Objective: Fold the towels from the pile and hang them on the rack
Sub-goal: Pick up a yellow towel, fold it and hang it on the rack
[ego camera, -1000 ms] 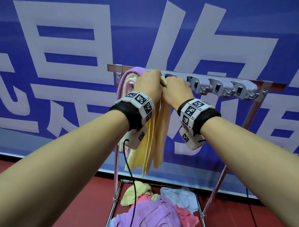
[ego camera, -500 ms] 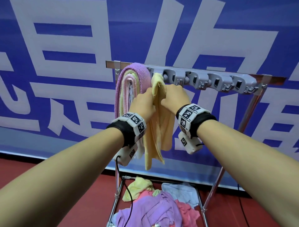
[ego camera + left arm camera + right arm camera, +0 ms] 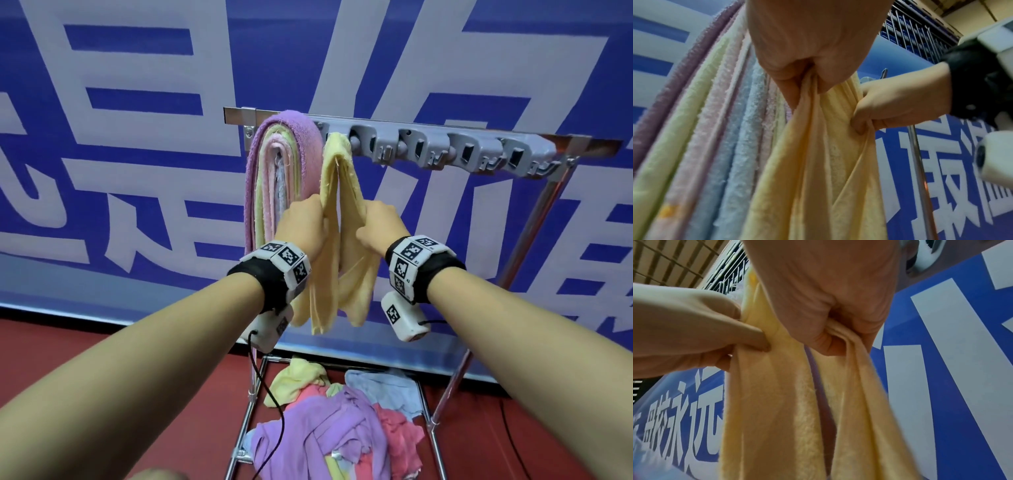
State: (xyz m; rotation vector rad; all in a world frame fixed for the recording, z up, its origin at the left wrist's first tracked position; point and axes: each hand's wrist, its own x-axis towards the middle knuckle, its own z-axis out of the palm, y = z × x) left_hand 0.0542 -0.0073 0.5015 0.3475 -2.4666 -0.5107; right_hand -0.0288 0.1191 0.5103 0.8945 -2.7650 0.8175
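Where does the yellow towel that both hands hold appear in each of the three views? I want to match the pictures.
Head: the yellow towel hangs at centre from the rack, right of the purple towel.
Left wrist: it fills the lower centre, gripped by the left hand.
Right wrist: it runs down the centre, below the right hand.
Shared landmark: the blue banner with white characters.

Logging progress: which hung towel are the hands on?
The yellow towel, rightmost on the rack; left hand and right hand grip it, not the purple-wrapped stack.
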